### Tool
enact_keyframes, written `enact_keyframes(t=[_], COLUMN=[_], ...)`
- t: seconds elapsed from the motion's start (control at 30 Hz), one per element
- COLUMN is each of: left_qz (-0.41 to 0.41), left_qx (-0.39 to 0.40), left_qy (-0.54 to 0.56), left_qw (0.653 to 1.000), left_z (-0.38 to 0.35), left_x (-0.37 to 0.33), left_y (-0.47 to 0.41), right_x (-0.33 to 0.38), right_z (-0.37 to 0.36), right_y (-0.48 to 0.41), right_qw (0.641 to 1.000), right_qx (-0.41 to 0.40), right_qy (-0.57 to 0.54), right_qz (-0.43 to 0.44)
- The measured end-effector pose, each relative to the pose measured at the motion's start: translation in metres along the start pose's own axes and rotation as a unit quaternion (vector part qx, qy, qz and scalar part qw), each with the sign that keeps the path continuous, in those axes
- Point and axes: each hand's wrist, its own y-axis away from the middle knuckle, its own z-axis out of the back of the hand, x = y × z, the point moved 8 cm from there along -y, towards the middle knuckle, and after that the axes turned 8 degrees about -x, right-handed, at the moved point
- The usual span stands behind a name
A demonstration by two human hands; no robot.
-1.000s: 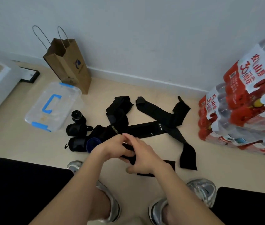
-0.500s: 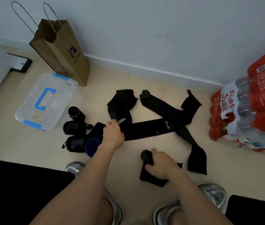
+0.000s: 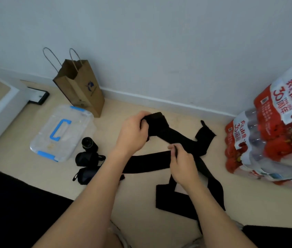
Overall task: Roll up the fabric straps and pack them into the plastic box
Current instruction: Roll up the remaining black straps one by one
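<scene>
Strap (image 3: 170, 135) gripped by left hand (image 3: 132, 133) and right hand (image 3: 182, 165); plastic box (image 3: 61, 133) lidded.

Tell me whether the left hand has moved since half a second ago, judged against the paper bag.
Yes. The left hand has gone up and away from the body, toward the paper bag, and now grips a black strap's end.

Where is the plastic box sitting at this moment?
In the head view the plastic box sits on the floor at left, lid on, just in front of the brown paper bag, with the rolled straps beside its right edge.
</scene>
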Motion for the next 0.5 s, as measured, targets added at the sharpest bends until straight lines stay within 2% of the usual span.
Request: enact_keyframes(t=[0.1, 0.2, 0.27, 0.37, 0.5], left_qz=[0.062, 0.058, 0.050, 0.039, 0.053], left_qx=[-0.007, 0.006, 0.048, 0.121, 0.120], left_qy=[0.061, 0.079, 0.104, 0.123, 0.189], left_qw=[0.996, 0.995, 0.992, 0.984, 0.973], left_z=[0.023, 0.047, 0.059, 0.071, 0.098], left_x=[-0.024, -0.058, -0.083, -0.119, -0.158], left_y=[-0.006, -0.007, -0.006, -0.003, -0.011], right_x=[0.029, 0.062, 0.085, 0.135, 0.196], right_z=[0.037, 0.077, 0.091, 0.107, 0.146], right_y=[-0.005, -0.006, -0.004, -0.001, -0.005], right_qw=[0.992, 0.975, 0.978, 0.983, 0.983], right_qx=[-0.079, -0.159, -0.129, -0.043, -0.017], right_qy=[-0.094, -0.148, -0.159, -0.122, -0.048], right_qz=[0.010, 0.037, 0.046, 0.131, 0.174])
